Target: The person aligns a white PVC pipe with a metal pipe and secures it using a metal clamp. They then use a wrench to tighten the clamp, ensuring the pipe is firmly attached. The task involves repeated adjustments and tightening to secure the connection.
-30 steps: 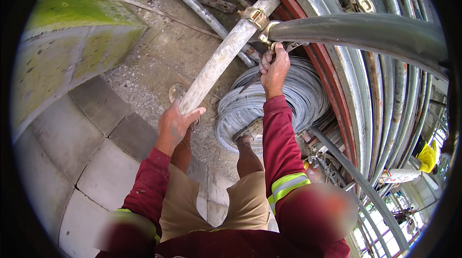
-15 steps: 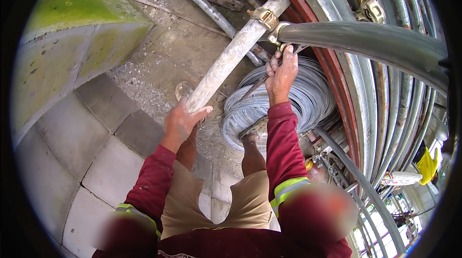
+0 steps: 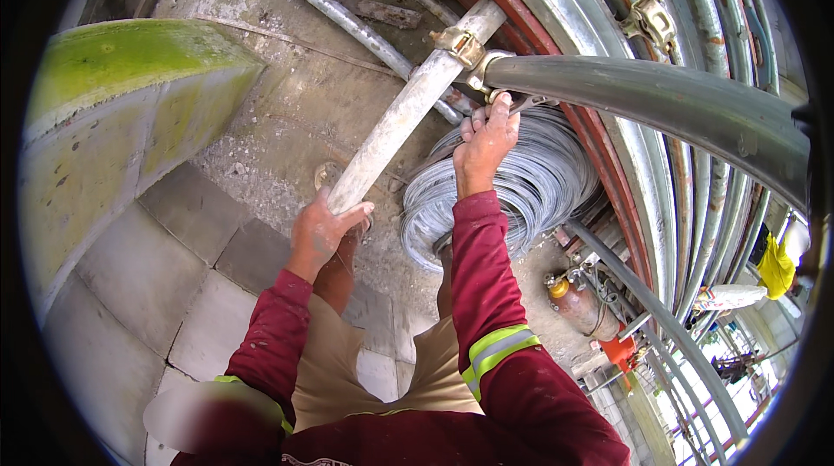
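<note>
My left hand (image 3: pixel 321 236) is closed round the lower end of a pale, dusty metal tube (image 3: pixel 391 127) that slants up to the right. A brass-coloured coupler (image 3: pixel 460 46) is fixed near its upper end, joined to a second clamp (image 3: pixel 480 72) on a thick dark tube (image 3: pixel 660 105) running off to the right. Just below that joint, my right hand (image 3: pixel 485 138) has its fingers curled on a metal tool (image 3: pixel 527 104), partly hidden behind them and the tube. A large coil of grey wire (image 3: pixel 547 188) lies on the floor beneath my right arm.
Stacked metal tubes and red bars (image 3: pixel 608 179) fill the right side. A mossy concrete block (image 3: pixel 139 92) stands left of square floor slabs (image 3: pixel 130 275). Loose tubes (image 3: pixel 321 14) lie behind. A rusty gas cylinder (image 3: pixel 582 305) and yellow cloth (image 3: pixel 773 264) are at lower right.
The joined tubes shifted right, then back left and slightly down in view, both hands staying on them. My right wrist is now more to the left, and the gas cylinder has come into fuller view.
</note>
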The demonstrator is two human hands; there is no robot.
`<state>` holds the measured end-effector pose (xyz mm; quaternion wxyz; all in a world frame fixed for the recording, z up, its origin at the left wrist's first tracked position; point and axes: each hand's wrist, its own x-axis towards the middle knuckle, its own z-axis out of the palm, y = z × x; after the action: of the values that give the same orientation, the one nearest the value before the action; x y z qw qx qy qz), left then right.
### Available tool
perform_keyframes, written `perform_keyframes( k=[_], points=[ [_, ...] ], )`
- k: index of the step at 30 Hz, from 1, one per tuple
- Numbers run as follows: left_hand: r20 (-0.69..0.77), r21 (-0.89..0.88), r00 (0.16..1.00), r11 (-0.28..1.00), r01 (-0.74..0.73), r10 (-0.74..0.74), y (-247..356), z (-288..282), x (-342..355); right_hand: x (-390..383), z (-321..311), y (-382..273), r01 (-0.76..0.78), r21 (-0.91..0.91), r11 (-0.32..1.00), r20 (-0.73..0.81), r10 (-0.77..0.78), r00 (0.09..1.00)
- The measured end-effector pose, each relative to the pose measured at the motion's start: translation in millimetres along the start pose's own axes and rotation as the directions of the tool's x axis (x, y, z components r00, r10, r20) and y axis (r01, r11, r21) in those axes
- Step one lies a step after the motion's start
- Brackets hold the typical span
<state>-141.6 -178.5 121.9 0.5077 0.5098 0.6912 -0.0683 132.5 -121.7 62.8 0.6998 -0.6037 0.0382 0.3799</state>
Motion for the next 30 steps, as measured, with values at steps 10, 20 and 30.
perform_keyframes(
  k=[10,20,30],
  points=[
    [0.000,-0.038,1.000,0.999,-0.003,0.003,-3.3,-8.4,0.9,-46.7,-44.0,-20.3,-0.170,-0.240,0.956,-0.043,0.165,0.985],
    [-0.023,-0.063,0.999,0.997,-0.050,0.048,5.1,-8.2,-7.2,-45.9,-67.8,0.0,-0.135,-0.365,0.921,0.140,0.198,0.970],
    [-0.010,-0.049,0.997,0.996,-0.079,0.078,-0.1,-2.7,-3.8,-29.3,-52.9,45.9,0.051,-0.415,0.908,0.126,0.002,0.992]
  ],
)
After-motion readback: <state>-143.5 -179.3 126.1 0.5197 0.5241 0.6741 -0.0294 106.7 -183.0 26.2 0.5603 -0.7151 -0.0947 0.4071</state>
